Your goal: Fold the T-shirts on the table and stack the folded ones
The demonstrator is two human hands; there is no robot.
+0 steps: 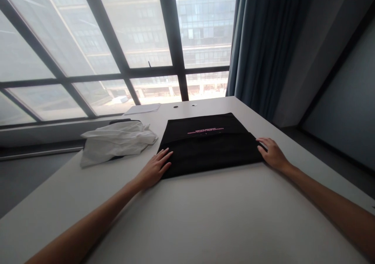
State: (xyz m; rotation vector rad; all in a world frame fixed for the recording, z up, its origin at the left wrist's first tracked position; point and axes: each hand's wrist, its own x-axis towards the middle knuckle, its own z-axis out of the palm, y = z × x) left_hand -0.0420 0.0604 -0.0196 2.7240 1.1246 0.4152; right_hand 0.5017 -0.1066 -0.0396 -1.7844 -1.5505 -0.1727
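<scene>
A folded black garment (211, 148) lies flat on the white table (205, 217), with small pink lettering across its far part. A fold edge runs across it just below the lettering. My left hand (154, 168) rests on the garment's near left corner, fingers spread and flat on the cloth. At the right edge, my right hand (272, 153) touches the cloth with its fingertips, thumb and fingers apart. Whether the garment is a T-shirt, I cannot tell from this folded shape.
A crumpled white cloth (117, 140) lies at the table's left edge, over something dark. Behind it are white sheets (142, 108). A small dark round piece (175, 106) sits near the far edge. Windows and a blue curtain (260, 41) stand beyond the table.
</scene>
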